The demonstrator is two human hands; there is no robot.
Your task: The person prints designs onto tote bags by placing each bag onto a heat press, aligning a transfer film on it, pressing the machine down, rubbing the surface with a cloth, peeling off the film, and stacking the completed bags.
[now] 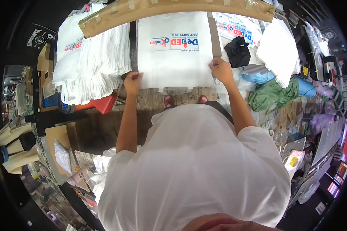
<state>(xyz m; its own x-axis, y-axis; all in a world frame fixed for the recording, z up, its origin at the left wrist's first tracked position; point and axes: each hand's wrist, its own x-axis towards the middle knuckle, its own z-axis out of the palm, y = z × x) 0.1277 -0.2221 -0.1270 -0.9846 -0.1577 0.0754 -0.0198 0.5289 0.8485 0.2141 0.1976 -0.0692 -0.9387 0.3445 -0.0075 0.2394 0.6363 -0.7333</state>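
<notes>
A white cloth-like sheet [173,71] lies flat before me, with red and blue lettering that reads upside down from my side. My left hand [133,82] pinches its near left corner between thumb and fingers. At the near right edge, my right hand [221,71] is closed on the same sheet, the fingertips pressed together. A dark flat board or platen shows along both sides of the sheet. Left of it rests a thick stack of similar white sheets [96,73], whose near edges fan out.
A taped brown cardboard strip [177,13] spans the top. To the right are a black cloth [238,52], more printed sheets [237,29], a white panel [278,50] and a green plastic bag [273,94]. A red object [105,104] sits under the left stack.
</notes>
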